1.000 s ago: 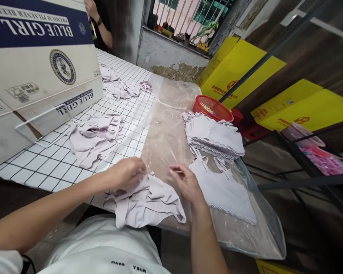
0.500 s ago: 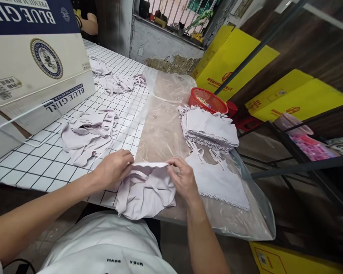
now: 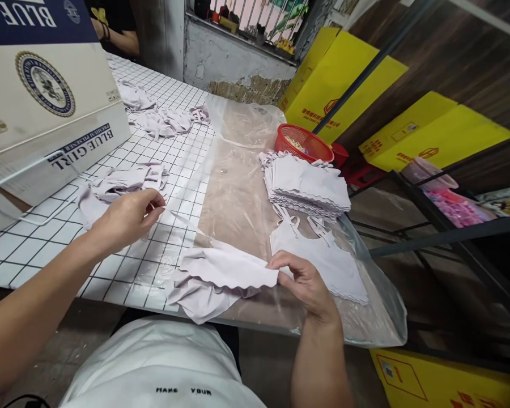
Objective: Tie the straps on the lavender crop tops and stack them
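Note:
A pale lilac camisole top (image 3: 227, 266) with a wavy hem lies partly bunched at the table's front edge. My left hand (image 3: 130, 218) pinches its thin strap and holds it stretched out to the left. At the other end, my right hand (image 3: 301, 280) grips a corner of the wavy hem between thumb and fingers. Just beyond my right hand lies a flat camisole (image 3: 318, 255) with its straps pointing away from me. Behind that one rises a neat stack of camisoles (image 3: 306, 184). A crumpled heap of the same fabric (image 3: 123, 184) is behind my left hand.
A large beer carton (image 3: 55, 107) stands on the left of the checked table (image 3: 110, 266). Clear plastic sheeting (image 3: 233, 192) covers the right part. A red basket (image 3: 305, 143), yellow boxes (image 3: 340, 79) and a metal rack (image 3: 433, 241) are rightward. Another person's arm (image 3: 121, 39) shows at the back.
My left hand has moved left and away from me, pulling the strap out. My right hand has shifted slightly right, and the wavy hem is now spread toward me.

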The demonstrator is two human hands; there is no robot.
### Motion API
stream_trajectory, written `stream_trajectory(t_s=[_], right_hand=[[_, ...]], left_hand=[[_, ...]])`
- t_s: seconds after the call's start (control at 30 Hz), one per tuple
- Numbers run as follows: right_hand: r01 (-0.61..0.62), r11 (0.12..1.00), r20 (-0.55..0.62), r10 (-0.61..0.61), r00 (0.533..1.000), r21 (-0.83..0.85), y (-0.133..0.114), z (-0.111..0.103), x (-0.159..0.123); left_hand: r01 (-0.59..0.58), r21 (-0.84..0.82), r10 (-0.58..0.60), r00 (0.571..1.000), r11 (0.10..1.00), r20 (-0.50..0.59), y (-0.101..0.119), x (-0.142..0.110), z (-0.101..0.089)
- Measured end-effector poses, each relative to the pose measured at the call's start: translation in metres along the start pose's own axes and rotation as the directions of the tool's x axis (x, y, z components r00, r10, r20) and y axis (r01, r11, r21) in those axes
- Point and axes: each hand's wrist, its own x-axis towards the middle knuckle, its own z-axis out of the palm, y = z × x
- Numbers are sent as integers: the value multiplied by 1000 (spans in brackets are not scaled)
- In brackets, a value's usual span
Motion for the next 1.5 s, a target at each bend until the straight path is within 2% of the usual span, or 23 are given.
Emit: stream_trajectory(t_s=[0.07, 0.13, 0.23, 0.3, 0.37, 0.43, 0.53, 0.63, 0.7, 0.77, 0.87, 0.9, 0.93, 1.0, 1.07, 1.1, 1.17, 1.23, 1.33, 1.43, 1.5], right_hand=[[-14, 1000, 117, 12, 993, 12, -1, 0, -5], [-5, 999, 195, -1, 981, 32, -4, 5, -7], [39, 992, 320, -75, 944, 117, -13, 12, -5], [50, 985, 424, -116, 898, 164, -21, 13, -2], [22, 990, 484, -86, 871, 137, -26, 12, 3], [-41, 999, 430, 24, 902, 30, -22, 15, 10], [-155, 979, 223, 182, 958, -133, -3, 29, 24], [-167, 943, 100, 203, 974, -287, 17, 50, 41], [-129, 936, 108, 173, 979, -329, 22, 60, 50], [-117, 969, 146, 151, 978, -218, 18, 63, 56], [-184, 977, 174, 164, 971, 107, 4, 53, 61], [-198, 964, 167, 169, 971, 178, 0, 48, 61], [-198, 958, 159, 167, 973, 207, -2, 43, 62], [-177, 973, 163, 152, 975, 149, -1, 36, 63], [-157, 988, 239, 150, 959, 11, 6, 34, 63], [-150, 986, 287, 163, 944, -67, 11, 35, 62], [-124, 972, 340, 188, 921, -200, 20, 39, 60], [-84, 965, 341, 169, 925, -249, 24, 43, 56], [-97, 993, 353, 114, 929, -65, 21, 40, 49], [-208, 951, 350, 118, 929, 230, 11, 29, 43], [-253, 900, 362, 118, 925, 354, 5, 19, 41]], left_hand=[[-54, 50, 54, 999, 997, -1, -4, 1, 8], [-175, -1, 174, 984, 985, 41, 1, 0, 21], [-319, -160, 349, 909, 934, 229, 22, -4, 48], [-335, -193, 383, 854, 922, 353, 37, -4, 66], [-330, -167, 369, 829, 929, 420, 48, -1, 80], [-319, -135, 345, 822, 938, 452, 52, 2, 89], [-302, -133, 327, 798, 944, 506, 52, 5, 93], [-307, -226, 380, 803, 924, 460, 54, 7, 92], [-337, -335, 453, 810, 880, 372, 58, 11, 91], [-334, -445, 510, 778, 831, 367, 65, 18, 88], [-245, -519, 534, 658, 819, 532, 76, 34, 74], [-231, -505, 525, 624, 832, 579, 79, 39, 68], [-235, -478, 512, 608, 846, 607, 82, 44, 62], [-304, -388, 488, 638, 870, 596, 86, 49, 57], [-408, -254, 477, 684, 877, 552, 88, 48, 61], [-459, -191, 482, 687, 868, 544, 89, 46, 67], [-535, -109, 495, 661, 838, 563, 90, 40, 81], [-561, -123, 520, 631, 818, 575, 89, 36, 92], [-493, -335, 594, 617, 803, 516, 86, 39, 90], [-227, -603, 591, 622, 764, 514, 83, 51, 66], [-62, -701, 551, 668, 711, 500, 82, 58, 44]])
